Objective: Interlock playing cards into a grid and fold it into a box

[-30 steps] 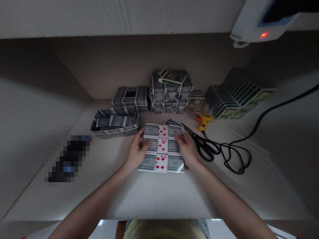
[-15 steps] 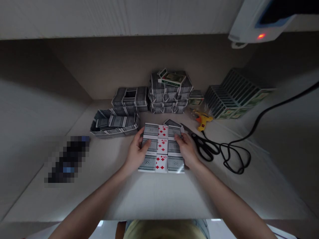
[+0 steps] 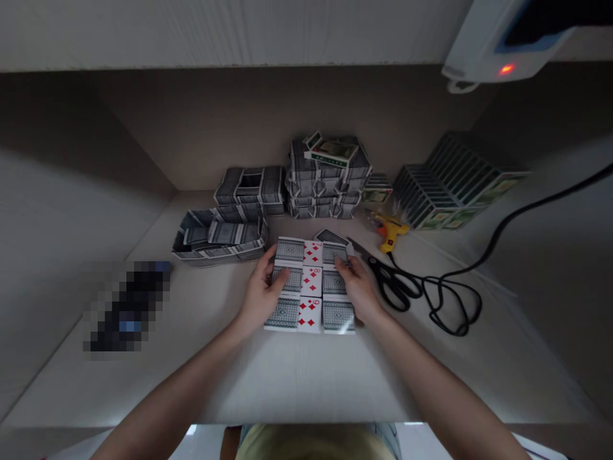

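Observation:
Between my hands is a panel of playing cards (image 3: 311, 281), patterned backs on both sides and red diamond faces (7, 8 and one more) down the middle. My left hand (image 3: 262, 291) grips its left edge, thumb on top and fingers beneath. On the right edge, my right hand (image 3: 358, 286) holds it the same way. Just behind the panel lies a dark card piece (image 3: 331, 237), partly covered. Black-handled scissors (image 3: 395, 281) rest right of my right hand, near a yellow glue gun (image 3: 391, 231).
An open card-made box (image 3: 220, 255) with card pieces inside stands at left. Behind are a card box with a slot (image 3: 249, 185) and stacked card boxes (image 3: 328, 176) topped by a card packet (image 3: 331, 151). Card packs (image 3: 445, 191) and a black cable (image 3: 500, 223) are at right.
Almost nothing differs. Both hands keep the same grip on the card panel, and the view has shifted very slightly.

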A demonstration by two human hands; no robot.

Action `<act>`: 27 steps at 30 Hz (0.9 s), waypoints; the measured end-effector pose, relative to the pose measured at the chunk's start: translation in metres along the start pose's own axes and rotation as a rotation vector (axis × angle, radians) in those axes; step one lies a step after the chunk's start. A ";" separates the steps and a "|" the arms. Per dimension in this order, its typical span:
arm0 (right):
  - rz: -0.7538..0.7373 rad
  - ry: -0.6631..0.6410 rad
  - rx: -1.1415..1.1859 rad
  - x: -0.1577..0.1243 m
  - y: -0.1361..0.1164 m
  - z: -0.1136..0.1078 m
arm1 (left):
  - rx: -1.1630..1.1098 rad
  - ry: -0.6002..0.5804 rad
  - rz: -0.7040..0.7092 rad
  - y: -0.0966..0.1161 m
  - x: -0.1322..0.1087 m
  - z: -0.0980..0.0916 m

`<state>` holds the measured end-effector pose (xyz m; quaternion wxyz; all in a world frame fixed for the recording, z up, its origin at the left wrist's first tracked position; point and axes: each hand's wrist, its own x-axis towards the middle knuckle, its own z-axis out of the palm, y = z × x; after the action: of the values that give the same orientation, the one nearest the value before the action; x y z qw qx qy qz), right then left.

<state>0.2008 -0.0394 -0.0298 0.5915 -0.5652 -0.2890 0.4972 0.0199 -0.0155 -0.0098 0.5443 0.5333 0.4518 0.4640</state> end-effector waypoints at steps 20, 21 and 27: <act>-0.136 0.035 -0.139 -0.003 -0.006 0.002 | 0.024 -0.024 0.001 -0.001 0.000 0.001; -0.145 0.034 -0.140 -0.003 -0.007 0.002 | 0.025 -0.029 0.000 -0.001 0.000 0.000; -0.120 0.005 -0.107 -0.003 -0.006 0.002 | 0.031 -0.022 -0.011 0.001 0.000 0.001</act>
<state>0.1997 -0.0406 -0.0232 0.5898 -0.5791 -0.3470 0.4432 0.0204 -0.0160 -0.0091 0.5436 0.5441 0.4558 0.4480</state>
